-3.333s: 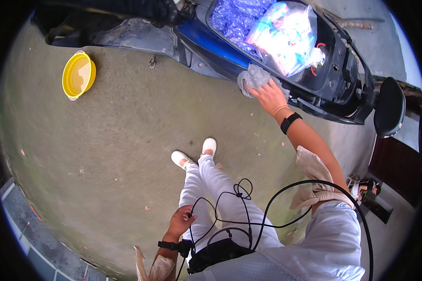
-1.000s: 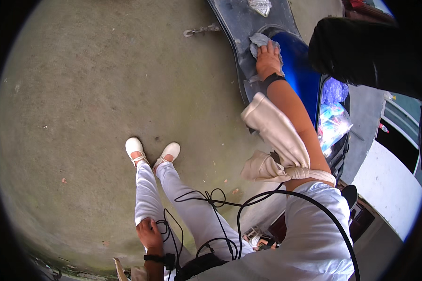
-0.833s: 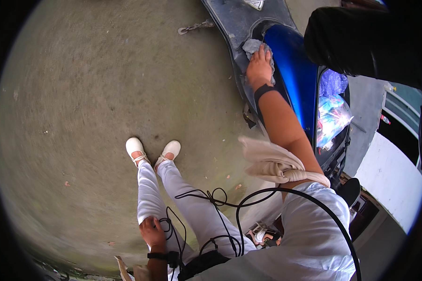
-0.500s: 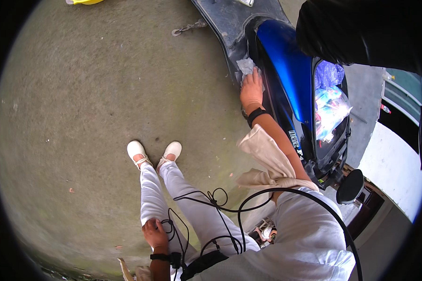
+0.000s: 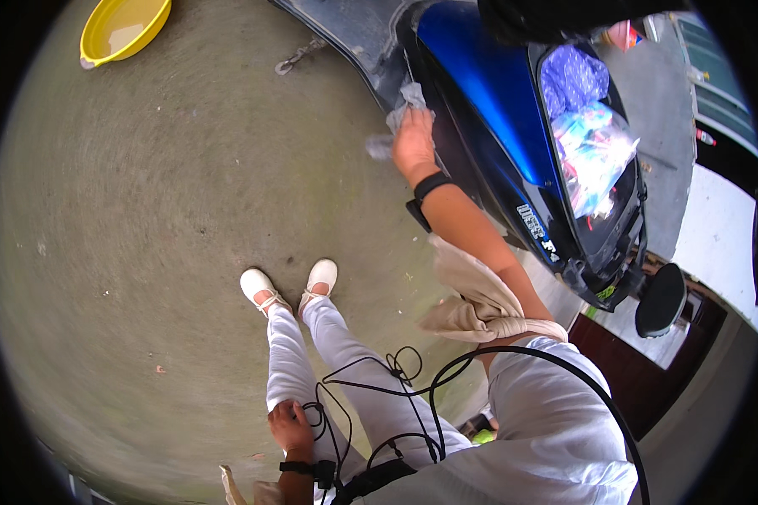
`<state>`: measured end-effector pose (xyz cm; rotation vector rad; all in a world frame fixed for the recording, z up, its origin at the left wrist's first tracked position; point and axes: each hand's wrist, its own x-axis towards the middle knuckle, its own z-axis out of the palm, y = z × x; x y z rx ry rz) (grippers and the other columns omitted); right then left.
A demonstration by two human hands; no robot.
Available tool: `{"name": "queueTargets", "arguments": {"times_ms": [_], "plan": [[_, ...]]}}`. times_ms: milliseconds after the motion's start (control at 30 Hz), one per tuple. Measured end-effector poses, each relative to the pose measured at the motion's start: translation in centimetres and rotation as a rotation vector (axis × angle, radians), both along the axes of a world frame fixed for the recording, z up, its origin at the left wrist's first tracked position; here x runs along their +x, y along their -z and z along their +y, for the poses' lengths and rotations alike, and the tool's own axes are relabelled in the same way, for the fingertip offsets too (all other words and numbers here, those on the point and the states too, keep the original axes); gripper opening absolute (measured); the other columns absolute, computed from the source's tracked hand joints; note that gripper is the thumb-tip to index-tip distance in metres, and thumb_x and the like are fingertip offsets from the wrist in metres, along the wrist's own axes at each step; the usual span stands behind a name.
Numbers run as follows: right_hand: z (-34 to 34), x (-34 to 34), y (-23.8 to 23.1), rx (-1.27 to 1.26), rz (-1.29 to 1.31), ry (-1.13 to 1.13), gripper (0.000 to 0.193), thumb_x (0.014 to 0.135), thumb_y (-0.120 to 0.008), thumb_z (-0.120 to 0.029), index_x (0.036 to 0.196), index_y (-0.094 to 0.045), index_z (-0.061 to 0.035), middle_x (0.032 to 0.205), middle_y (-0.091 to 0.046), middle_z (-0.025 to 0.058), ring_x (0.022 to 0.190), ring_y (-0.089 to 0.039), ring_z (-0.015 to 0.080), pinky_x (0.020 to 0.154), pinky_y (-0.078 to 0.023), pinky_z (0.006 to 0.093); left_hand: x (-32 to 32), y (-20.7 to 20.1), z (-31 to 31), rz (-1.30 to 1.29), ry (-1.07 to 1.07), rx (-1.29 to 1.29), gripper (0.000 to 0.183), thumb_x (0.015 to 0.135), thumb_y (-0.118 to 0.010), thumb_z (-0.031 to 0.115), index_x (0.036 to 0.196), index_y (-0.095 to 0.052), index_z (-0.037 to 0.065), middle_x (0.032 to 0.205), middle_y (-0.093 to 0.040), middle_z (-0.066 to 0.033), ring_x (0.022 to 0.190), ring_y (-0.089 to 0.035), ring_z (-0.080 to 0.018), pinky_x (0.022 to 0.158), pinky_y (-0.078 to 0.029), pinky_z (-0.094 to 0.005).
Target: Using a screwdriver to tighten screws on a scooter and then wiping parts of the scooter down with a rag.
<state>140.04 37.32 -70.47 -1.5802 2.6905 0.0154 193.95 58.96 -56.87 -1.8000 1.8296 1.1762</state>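
My right hand (image 5: 414,145) is closed on a crumpled pale grey cloth (image 5: 410,94), pressed against the lower side of a blue and black scooter (image 5: 482,86). A loose end of the cloth hangs blurred beside the fingers. My left hand (image 5: 291,426) lies on my trouser leg near the knee, fingers spread over the fabric, next to thin black cables (image 5: 338,396). The scooter's compartment is uncovered; a purple bag (image 5: 574,77) and a clear plastic bag of colourful items (image 5: 594,156) lie inside it.
A yellow basin (image 5: 101,29) with liquid stands on the concrete floor (image 5: 185,185) at the upper left. A dark bulky shape (image 5: 556,15) hangs over the scooter. A round black part (image 5: 659,300) juts out at its near end. A thick black cable (image 5: 581,362) crosses my body.
My right hand and the cloth have shifted left and slightly nearer along the scooter's side. The view has turned, so more of the basin and compartment shows. My left hand stays on my leg.
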Motion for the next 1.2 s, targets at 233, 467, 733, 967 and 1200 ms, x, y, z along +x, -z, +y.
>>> {"name": "queueTargets", "arguments": {"times_ms": [233,467,733,967,1200], "plan": [[2.1,0.4,-0.6,-0.044,-0.06,0.016,0.04,0.08,-0.048,-0.005,0.118,-0.055,0.0004,0.121,-0.05,0.0137,0.123,-0.038,0.0349,0.103,-0.035,0.0412,-0.3,0.0,-0.4,-0.024,0.128,-0.014,0.019,0.086,-0.055,0.023,0.087,-0.061,0.005,0.092,-0.062,-0.0131,0.089,-0.054,-0.0355,0.081,-0.043,-0.0453],[6.3,5.4,-2.6,-0.028,-0.206,0.102,0.045,0.079,-0.049,-0.001,0.123,-0.051,-0.0022,0.129,-0.048,0.0121,0.118,-0.044,0.0336,0.097,-0.042,0.0383,0.8,1.1,-1.2,-0.042,0.29,-0.071,0.02,0.085,-0.056,0.025,0.087,-0.063,0.007,0.087,-0.064,-0.0128,0.087,-0.056,-0.0352,0.079,-0.044,-0.0458],[-2.6,-0.1,-8.0,-0.397,-0.461,0.067,0.052,0.079,-0.05,0.0,0.13,-0.044,-0.0049,0.14,-0.039,0.0136,0.114,-0.048,0.0363,0.095,-0.043,0.0418,-0.4,0.4,-2.7,-0.041,0.304,-0.065,0.019,0.084,-0.058,0.026,0.082,-0.065,0.008,0.086,-0.065,-0.0111,0.087,-0.056,-0.034,0.079,-0.045,-0.0443],[-10.3,-3.8,-2.7,-0.032,-0.18,0.181,0.043,0.084,-0.05,-0.013,0.124,-0.05,-0.0003,0.129,-0.048,0.0116,0.119,-0.045,0.0262,0.097,-0.043,0.0362,-0.1,0.7,-3.7,-0.043,0.312,-0.035,0.018,0.084,-0.057,0.024,0.084,-0.065,0.008,0.088,-0.065,-0.0117,0.088,-0.056,-0.0344,0.08,-0.045,-0.0443],[-12.4,-2.2,-3.1,0.282,-0.008,0.235,0.034,0.085,-0.052,-0.017,0.115,-0.06,-0.0031,0.12,-0.049,0.0097,0.118,-0.041,0.0273,0.088,-0.046,0.033,0.1,0.4,-3.8,-0.048,0.261,-0.021,0.019,0.084,-0.057,0.024,0.086,-0.064,0.007,0.089,-0.064,-0.0124,0.09,-0.055,-0.0353,0.081,-0.045,-0.0451]]}}
